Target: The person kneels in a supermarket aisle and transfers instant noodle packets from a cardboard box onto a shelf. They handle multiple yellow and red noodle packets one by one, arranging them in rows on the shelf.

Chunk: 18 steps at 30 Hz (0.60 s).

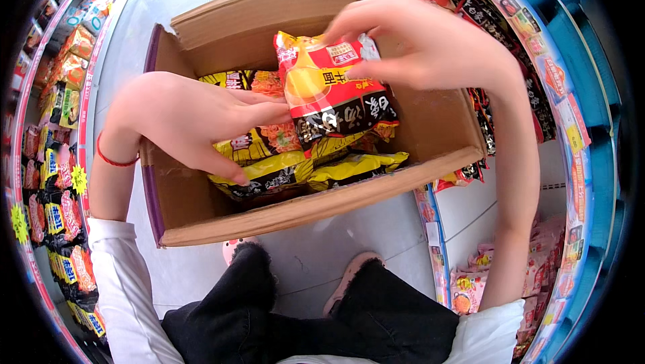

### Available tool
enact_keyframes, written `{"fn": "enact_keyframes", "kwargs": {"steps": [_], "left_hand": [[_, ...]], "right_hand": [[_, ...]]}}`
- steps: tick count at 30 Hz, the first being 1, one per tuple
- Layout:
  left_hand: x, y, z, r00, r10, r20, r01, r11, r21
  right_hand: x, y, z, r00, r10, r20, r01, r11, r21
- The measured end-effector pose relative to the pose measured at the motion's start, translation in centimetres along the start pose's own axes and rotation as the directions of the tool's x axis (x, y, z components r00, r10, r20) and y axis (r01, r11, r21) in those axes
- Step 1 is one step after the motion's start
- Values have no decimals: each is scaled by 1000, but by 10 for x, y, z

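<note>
An open cardboard box [438, 127] stands before me with instant noodle packets inside. A red and black noodle packet [307, 87] lies tilted on top of several yellow and black packets [274, 175]. My left hand [186, 117] reaches over the box's left side, fingers apart. Its fingertips touch the red packet's left edge, and its thumb rests by a yellow packet. Slightly blurred, my right hand [428, 46] is at the red packet's upper right corner, thumb and fingers spread around it. Whether it grips the packet cannot be made out.
Shelves of noodle packets [63, 213] line the left side. To the right, a shelf unit with blue-green edges [602, 162] holds red and black packets [473, 6] above and pink packets [466, 288] below. My legs [312, 334] and the tiled floor [302, 268] show under the box.
</note>
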<state>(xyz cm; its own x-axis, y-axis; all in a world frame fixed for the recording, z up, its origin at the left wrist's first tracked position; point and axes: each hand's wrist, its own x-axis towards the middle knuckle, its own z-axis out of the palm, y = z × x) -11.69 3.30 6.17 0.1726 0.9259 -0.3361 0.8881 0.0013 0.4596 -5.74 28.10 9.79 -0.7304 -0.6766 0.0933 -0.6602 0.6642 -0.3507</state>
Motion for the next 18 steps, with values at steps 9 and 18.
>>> {"fn": "enact_keyframes", "kwargs": {"steps": [9, 18], "left_hand": [[2, 7, 0, 974, -225, 30, 224, 974, 29], [4, 5, 0, 967, -240, 85, 244, 969, -48]], "right_hand": [[83, 4, 32, 739, 558, 379, -369, 805, -465], [76, 36, 31, 718, 458, 524, -394, 888, -237]]}}
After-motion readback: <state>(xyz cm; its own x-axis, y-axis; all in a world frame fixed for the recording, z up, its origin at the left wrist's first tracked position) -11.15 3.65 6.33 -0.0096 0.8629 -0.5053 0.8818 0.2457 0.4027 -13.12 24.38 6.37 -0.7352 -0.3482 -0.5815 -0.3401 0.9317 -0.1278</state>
